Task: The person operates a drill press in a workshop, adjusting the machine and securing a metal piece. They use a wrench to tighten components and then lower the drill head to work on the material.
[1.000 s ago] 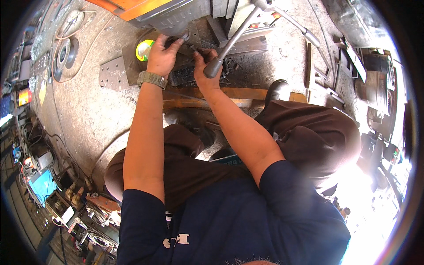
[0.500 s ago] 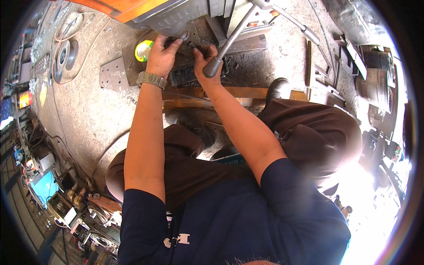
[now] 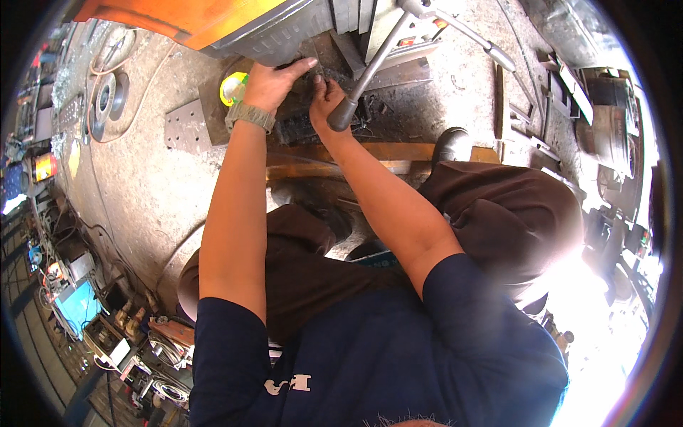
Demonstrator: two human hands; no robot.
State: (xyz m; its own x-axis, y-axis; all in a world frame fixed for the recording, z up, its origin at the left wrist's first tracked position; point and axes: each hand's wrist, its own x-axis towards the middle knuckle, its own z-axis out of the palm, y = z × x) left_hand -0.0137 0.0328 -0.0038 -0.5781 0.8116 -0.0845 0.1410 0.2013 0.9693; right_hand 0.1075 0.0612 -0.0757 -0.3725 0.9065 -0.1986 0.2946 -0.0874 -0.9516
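An orange and grey machine head [image 3: 267,46] with ribbed casing hangs over a metal workpiece plate on the floor. My left hand [image 3: 274,85], with a watch on its wrist, is directly under the head; its thumb points right and its curled fingers are mostly hidden. Just right of it, my right hand [image 3: 327,103] has its thumb and fingers drawn together near the plate; whatever lies between them is too small to make out. A metal lever with a dark grip [image 3: 343,114] crosses in front of my right hand. Dark metal shavings [image 3: 295,129] lie below both hands.
Beside my left hand sits a yellow-green round roll [image 3: 233,88]. A perforated steel plate [image 3: 185,127] lies left of it. An orange-brown steel beam [image 3: 398,151] runs before my feet. Another lever arm [image 3: 498,55] reaches right. Cables and a disc [image 3: 107,96] lie at left.
My left hand has shifted slightly right and down, its thumb now stretched out and the silver spindle end covered. My right hand has dropped slightly, with its fingers closer together.
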